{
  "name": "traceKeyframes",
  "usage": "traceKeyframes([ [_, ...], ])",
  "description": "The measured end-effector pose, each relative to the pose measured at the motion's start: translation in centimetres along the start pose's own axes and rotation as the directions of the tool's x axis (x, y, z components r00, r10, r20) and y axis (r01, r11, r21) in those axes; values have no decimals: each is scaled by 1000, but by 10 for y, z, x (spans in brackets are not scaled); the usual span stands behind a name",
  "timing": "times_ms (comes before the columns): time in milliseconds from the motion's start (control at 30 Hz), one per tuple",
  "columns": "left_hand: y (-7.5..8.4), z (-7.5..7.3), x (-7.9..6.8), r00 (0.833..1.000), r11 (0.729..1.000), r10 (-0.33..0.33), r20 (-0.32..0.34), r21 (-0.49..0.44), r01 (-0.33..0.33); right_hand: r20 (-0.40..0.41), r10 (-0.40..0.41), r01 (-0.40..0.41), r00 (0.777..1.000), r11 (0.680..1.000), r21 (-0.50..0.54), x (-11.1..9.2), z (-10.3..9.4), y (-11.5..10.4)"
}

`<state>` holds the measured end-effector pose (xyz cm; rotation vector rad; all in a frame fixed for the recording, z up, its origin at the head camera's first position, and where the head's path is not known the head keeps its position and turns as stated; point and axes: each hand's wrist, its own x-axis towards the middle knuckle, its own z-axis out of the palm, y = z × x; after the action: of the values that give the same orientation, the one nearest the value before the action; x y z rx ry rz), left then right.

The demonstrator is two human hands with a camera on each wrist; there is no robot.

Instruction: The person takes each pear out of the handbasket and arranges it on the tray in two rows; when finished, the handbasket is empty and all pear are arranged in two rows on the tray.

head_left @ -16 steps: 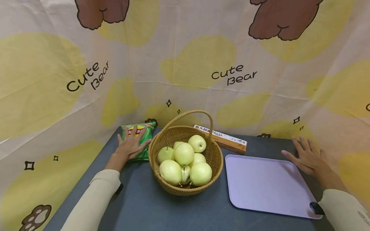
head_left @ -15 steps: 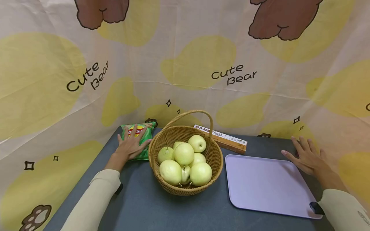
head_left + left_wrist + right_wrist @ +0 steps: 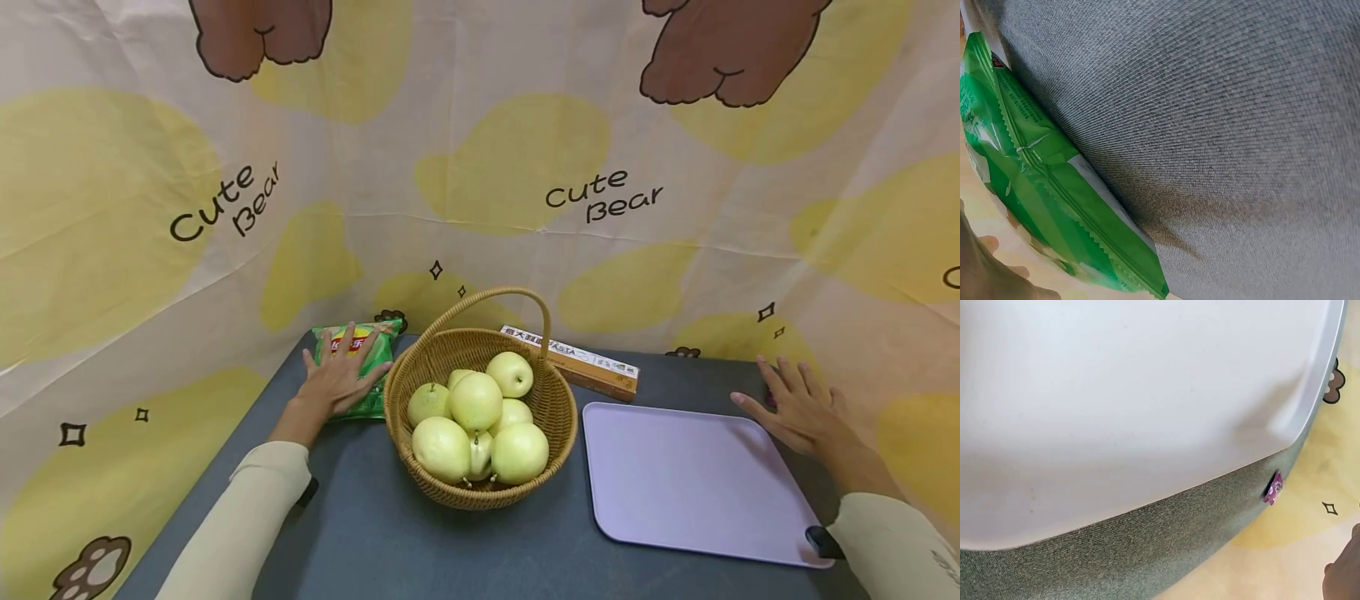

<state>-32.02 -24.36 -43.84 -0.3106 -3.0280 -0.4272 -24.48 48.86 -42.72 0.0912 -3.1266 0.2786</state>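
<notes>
My left hand [image 3: 335, 382] is spread with straight fingers over a green chip bag [image 3: 378, 404] at the table's back left. In the left wrist view the fingers [image 3: 994, 275] appear apart from the bag [image 3: 1054, 181]. My right hand [image 3: 808, 412], fingers also spread, is above the far right corner of a pale lilac tray [image 3: 690, 483]. A small purple packet [image 3: 1274, 487] lies on the table beside that tray, mostly hidden behind the right hand in the head view. Between the hands stands a wicker basket [image 3: 558, 408] of several pale green pears [image 3: 477, 402].
Behind the basket and the tray lies a long pasta box [image 3: 592, 372], partly covered by the basket. The basket's tall arched handle [image 3: 517, 290] rises above the fruit. A printed cloth [image 3: 480, 167] hangs along the table's back and sides. The table [image 3: 360, 533] is dark grey.
The head view has shifted very slightly. Both hands keep nearly the same place, and a bit of the purple packet now shows beside the right thumb.
</notes>
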Motion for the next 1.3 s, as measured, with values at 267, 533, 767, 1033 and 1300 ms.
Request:
traceKeyframes([
  [267, -1, -1, 0, 1000, 1000, 1, -4, 6, -1, -8, -3, 4, 1000, 1000, 9, -4, 1, 0],
  [533, 6, -2, -5, 991, 986, 75, -114, -141, -91, -16, -26, 27, 1000, 998, 62, -2, 7, -11],
  [767, 29, -12, -23, 965, 833, 58, -255, -520, -188, -98, -86, 101, 991, 981, 163, 1, 10, -55],
  [1033, 56, -23, -52, 990, 580, 33, -140, -804, -133, -123, -147, 179, 982, 928, 327, -6, 4, -124],
  [1300, 67, -25, -69, 994, 496, 14, -108, -862, -100, -173, -191, 249, 966, 870, 427, -16, -1, -189],
])
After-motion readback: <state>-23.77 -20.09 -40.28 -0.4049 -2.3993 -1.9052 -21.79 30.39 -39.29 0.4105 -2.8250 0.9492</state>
